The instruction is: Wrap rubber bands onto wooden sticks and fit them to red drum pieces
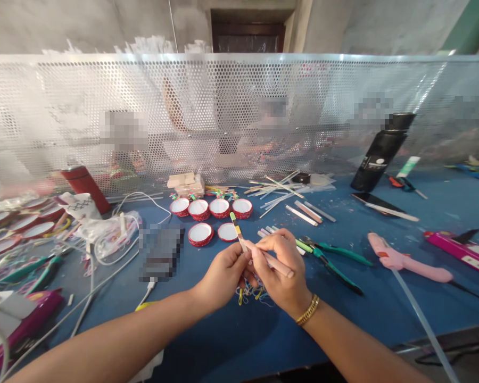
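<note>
In the middle, my left hand (225, 276) pinches a thin stick (236, 226) banded in green, yellow and brown, its coloured end pointing up and away. My right hand (285, 266), with a gold bracelet at the wrist, is closed around a pale pinkish marker pen (281, 265). The marker's front end meets the stick between the two hands; its tip is hidden by my fingers. Below the hands lies a tangle of yellow and white strings (253, 295). Several red-rimmed round pieces with white tops (200, 233) stand in stacks just beyond.
Green-handled pliers (335, 260) and a pink glue gun (407, 260) lie right, near a magenta power strip (463, 250). Several markers (303, 213), loose sticks (279, 186) and a tilted black bottle (379, 154) are farther back. A phone (163, 252) with cable sits left. A perforated metal screen (223, 117) closes the back.
</note>
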### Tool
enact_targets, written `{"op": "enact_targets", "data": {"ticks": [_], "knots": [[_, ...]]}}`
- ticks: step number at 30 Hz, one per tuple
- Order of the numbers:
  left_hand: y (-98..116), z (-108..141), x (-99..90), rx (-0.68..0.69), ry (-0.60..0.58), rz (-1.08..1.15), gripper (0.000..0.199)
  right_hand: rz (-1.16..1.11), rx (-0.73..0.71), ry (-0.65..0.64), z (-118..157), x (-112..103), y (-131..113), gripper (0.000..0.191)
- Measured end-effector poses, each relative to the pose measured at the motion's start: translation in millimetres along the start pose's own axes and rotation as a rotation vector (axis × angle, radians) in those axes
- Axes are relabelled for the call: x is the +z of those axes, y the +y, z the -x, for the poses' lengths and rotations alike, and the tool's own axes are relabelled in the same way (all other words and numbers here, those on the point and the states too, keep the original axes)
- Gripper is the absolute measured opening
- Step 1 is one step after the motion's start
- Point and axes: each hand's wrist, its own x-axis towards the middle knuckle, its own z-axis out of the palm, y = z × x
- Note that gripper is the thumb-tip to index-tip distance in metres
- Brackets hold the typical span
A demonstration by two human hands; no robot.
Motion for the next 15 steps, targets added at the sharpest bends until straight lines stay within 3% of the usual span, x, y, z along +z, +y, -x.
{"op": "enact_targets", "data": {"ticks": [15], "knots": [[0.9, -0.8, 0.5, 0.011, 0.007, 0.011, 0.044, 0.028, -0.005, 0.012, -1.7, 0.0, -0.5, 0.013]]}}
